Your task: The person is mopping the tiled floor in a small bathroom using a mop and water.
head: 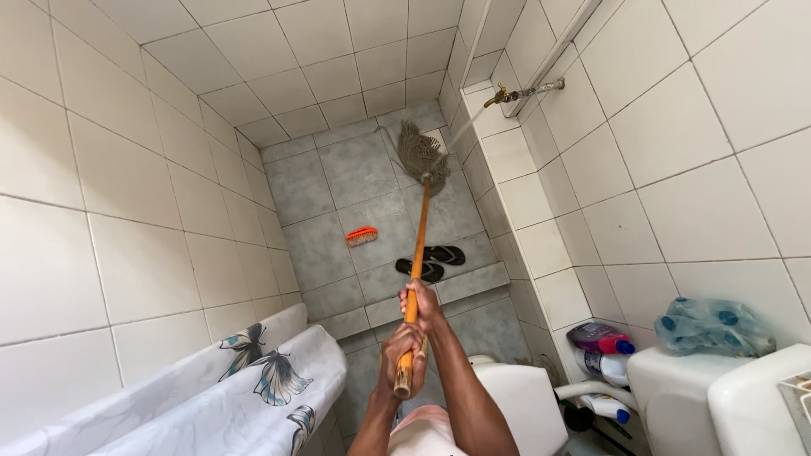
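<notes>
both hands, left (402, 359) and right (420, 306), clench the mop handle (417, 245); beyond the fingers the mop head (421, 152) meets the tap (517, 93) spray for wetting.

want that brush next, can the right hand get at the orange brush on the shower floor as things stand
Probably not. The right hand grips the mop handle, and the orange scrub brush lies well ahead on the shower floor, past the sandals. Nothing blocks it; it just looks too far.
</notes>
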